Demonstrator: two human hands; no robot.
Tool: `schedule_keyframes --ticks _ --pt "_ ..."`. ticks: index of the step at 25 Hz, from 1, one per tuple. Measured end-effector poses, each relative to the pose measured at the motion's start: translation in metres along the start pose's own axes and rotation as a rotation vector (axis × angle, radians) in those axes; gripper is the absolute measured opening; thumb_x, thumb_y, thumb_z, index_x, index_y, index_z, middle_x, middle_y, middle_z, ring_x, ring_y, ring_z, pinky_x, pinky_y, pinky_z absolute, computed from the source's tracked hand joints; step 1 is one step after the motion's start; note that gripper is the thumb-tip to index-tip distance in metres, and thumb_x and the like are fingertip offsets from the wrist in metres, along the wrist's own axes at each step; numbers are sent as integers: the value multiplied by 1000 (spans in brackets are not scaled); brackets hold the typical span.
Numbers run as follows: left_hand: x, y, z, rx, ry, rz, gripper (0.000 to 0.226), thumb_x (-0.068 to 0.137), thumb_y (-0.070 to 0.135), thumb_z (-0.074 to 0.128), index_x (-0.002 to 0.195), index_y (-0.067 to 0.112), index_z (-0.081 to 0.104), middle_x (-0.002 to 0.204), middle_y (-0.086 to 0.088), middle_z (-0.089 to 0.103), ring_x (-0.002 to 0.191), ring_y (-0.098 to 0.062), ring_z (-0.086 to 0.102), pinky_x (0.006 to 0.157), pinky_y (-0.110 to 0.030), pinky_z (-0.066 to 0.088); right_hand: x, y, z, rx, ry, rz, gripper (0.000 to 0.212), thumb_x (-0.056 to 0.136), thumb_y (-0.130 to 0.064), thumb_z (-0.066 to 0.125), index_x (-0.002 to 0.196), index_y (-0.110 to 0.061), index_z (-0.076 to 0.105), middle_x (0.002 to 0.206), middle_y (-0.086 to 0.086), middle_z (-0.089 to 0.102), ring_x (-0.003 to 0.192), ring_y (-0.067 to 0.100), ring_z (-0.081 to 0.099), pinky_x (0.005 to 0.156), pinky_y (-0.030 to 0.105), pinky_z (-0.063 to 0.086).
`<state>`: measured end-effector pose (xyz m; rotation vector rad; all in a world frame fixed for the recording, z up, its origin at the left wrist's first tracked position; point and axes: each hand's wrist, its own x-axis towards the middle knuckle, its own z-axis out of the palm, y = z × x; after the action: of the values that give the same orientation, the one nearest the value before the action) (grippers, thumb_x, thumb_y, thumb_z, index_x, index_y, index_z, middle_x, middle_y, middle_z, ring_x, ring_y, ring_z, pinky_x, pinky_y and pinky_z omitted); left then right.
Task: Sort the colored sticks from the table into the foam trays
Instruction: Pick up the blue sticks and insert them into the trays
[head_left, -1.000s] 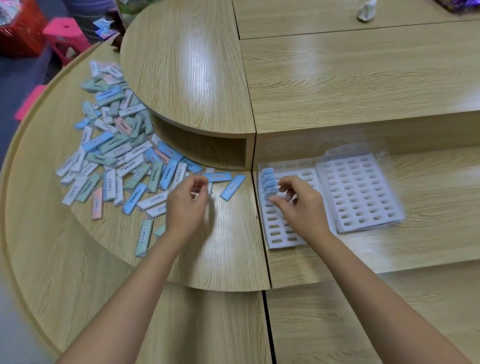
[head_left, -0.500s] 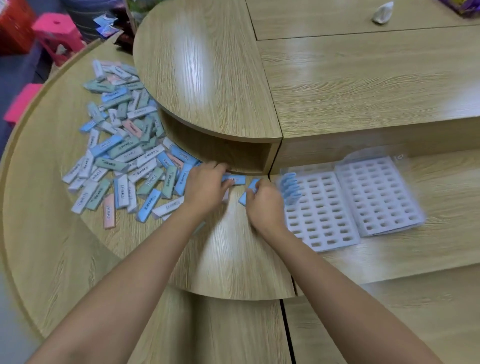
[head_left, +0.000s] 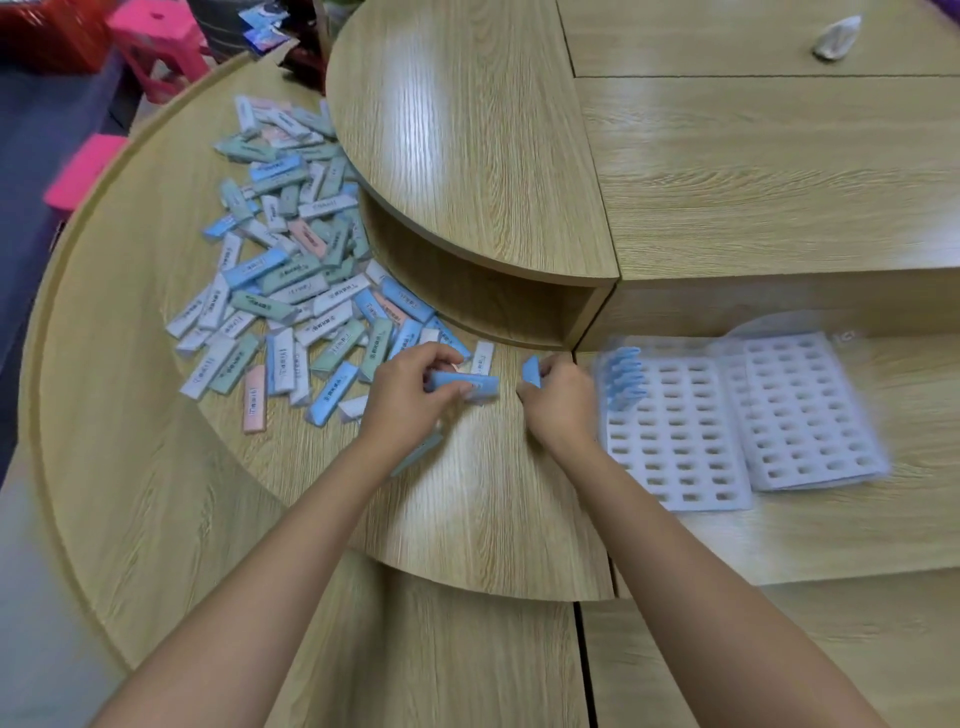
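Observation:
A heap of blue, green, white and pink sticks (head_left: 291, 291) covers the round table's left side. My left hand (head_left: 410, 389) grips a blue stick (head_left: 457, 383) that lies level just above the table. My right hand (head_left: 558, 400) pinches another blue stick (head_left: 531, 370) tilted on end. To the right lie two white foam trays, the near one (head_left: 675, 447) and the far one (head_left: 800, 415). Several blue sticks (head_left: 623, 376) stand in the near tray's top-left slots.
A raised curved shelf (head_left: 467, 156) overhangs the pile's right edge. A white stick (head_left: 483, 356) lies between my hands and the shelf. A crumpled white scrap (head_left: 836, 36) sits at the back right. Pink stools (head_left: 156, 41) stand beyond the table's left rim.
My right hand left the tray, came to the table and picked up a blue stick. My left hand lifted a blue stick from the pile's edge. The view shifted, so the trays now sit further right.

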<state>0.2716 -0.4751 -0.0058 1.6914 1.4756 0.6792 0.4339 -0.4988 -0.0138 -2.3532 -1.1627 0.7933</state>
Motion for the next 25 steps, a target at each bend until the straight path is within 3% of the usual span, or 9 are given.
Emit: schedule_keyframes --ticks 4,8,10,12,16,21,25 --pt "-19 9 -7 -191 17 -67 25 75 6 76 93 19 66 91 4 65 81 -2 59 70 -9 47 -16 6 -20 283 -105 -152 12 83 -13 67 91 -15 59 71 -8 51 66 7 48 65 24 39" --pt "-33 34 1 -318 -31 -33 23 76 6 75 87 23 66 87 8 67 76 4 60 70 -11 48 -37 26 -62 436 -188 -300 8 84 -15 68 85 -15 60 66 -4 49 60 4 44 59 16 40" --pt "-38 51 12 -322 -46 2 22 79 9 73 89 27 66 88 10 67 79 2 61 72 -13 49 -43 44 -86 481 -187 -326 7 85 -15 67 87 -19 62 68 7 55 63 11 48 62 29 45" --pt "-40 70 28 -293 -74 52 21 81 12 71 91 29 66 88 14 67 81 4 61 73 -12 50 -43 65 -107 500 -105 -339 19 85 -11 67 87 -28 60 72 9 58 66 17 51 65 39 49" --pt "-38 101 68 -284 -117 117 17 83 14 70 96 25 69 91 12 69 84 -1 62 76 -20 53 -37 100 -132 458 10 -361 38 83 -6 68 94 -40 53 76 -3 58 70 12 54 70 41 52" --pt "-30 115 97 -177 -80 157 19 81 19 72 92 34 66 86 19 66 78 3 60 71 -17 49 -25 111 -131 500 -4 -374 21 90 -6 59 94 -27 58 78 3 64 71 17 62 66 29 55" --pt "-26 102 105 -40 -69 204 16 79 21 74 93 27 72 85 13 69 76 -3 63 72 -30 53 -17 113 -116 555 -55 -383 12 93 -7 55 98 -16 61 78 3 63 67 8 61 67 23 54"
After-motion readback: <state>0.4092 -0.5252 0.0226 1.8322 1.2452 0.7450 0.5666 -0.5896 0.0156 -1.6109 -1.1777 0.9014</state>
